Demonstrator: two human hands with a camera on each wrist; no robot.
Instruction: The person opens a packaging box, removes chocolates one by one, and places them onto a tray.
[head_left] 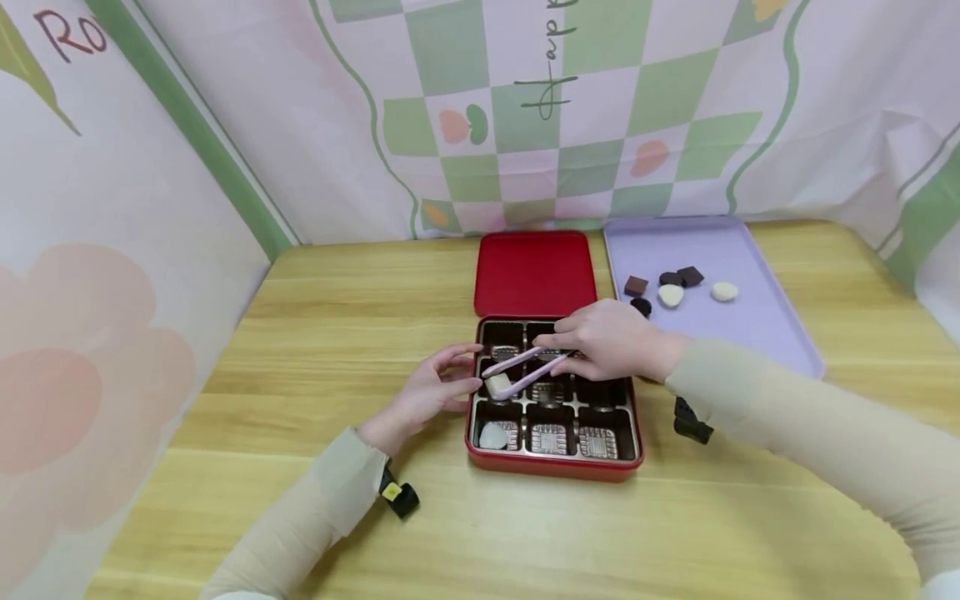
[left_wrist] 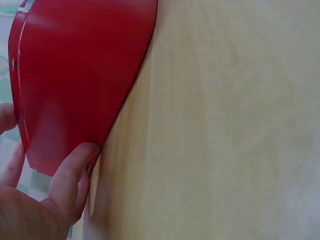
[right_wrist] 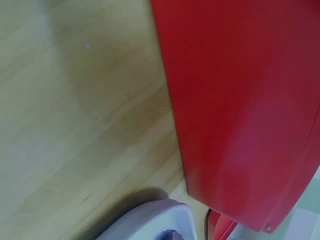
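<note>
While tongs (head_left: 525,372) pinch it, the white chocolate (head_left: 498,385) lies left of the right hand's grip (head_left: 611,337).

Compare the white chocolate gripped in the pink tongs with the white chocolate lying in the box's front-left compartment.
The white chocolate in the tongs is pinched between pink tongs over the middle-left compartment; the front-left white chocolate lies untouched in its compartment. The first looks blockier and cream, the second rounder and paler. Both are white, at the red box.

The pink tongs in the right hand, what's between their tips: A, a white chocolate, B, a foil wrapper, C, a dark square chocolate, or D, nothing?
A: in the head view the right hand holds the pink tongs, whose tips close on a white chocolate over the left side of the red box.
</note>
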